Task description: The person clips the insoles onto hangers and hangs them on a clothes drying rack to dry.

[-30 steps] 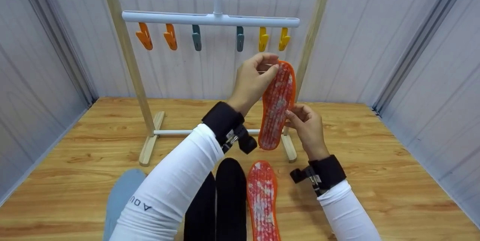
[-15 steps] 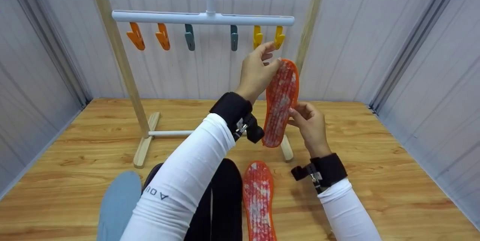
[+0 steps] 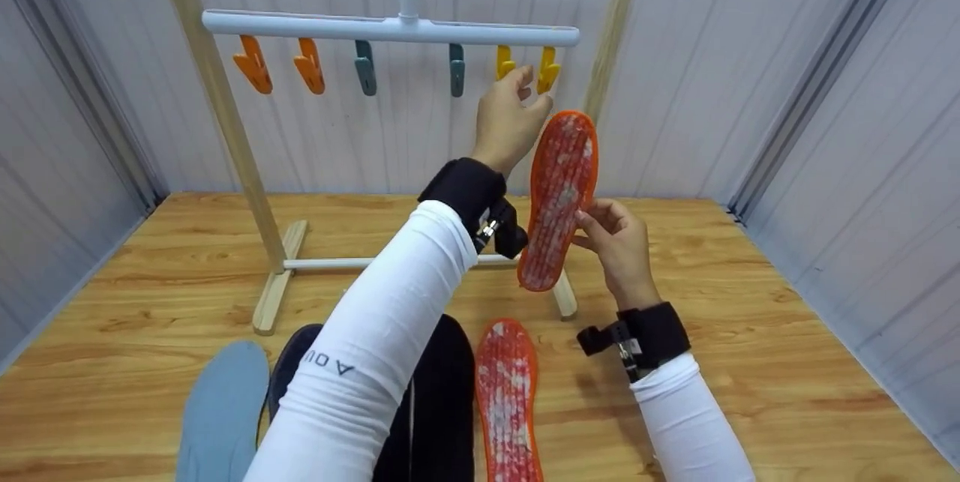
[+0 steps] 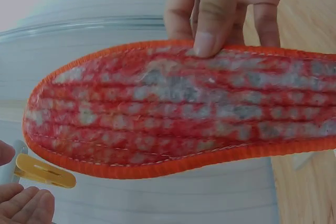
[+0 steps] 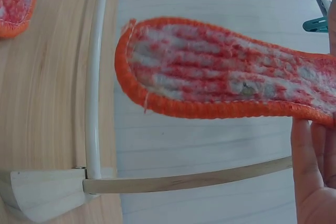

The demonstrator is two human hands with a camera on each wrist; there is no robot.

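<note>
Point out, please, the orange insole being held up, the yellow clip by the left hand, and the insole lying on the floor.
held orange insole (image 3: pixel 559 197), head view, middle of its patterned face
yellow clip (image 3: pixel 547 71), head view, its body under the hanger bar
orange insole on the floor (image 3: pixel 508 399), head view, middle of its top face

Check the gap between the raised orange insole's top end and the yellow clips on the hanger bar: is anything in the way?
Nothing visible blocks it. The orange insole, pinched by the right hand, has its toe just below the yellow clip. The left hand is at that clip, fingers beside it, not across the gap.
</note>
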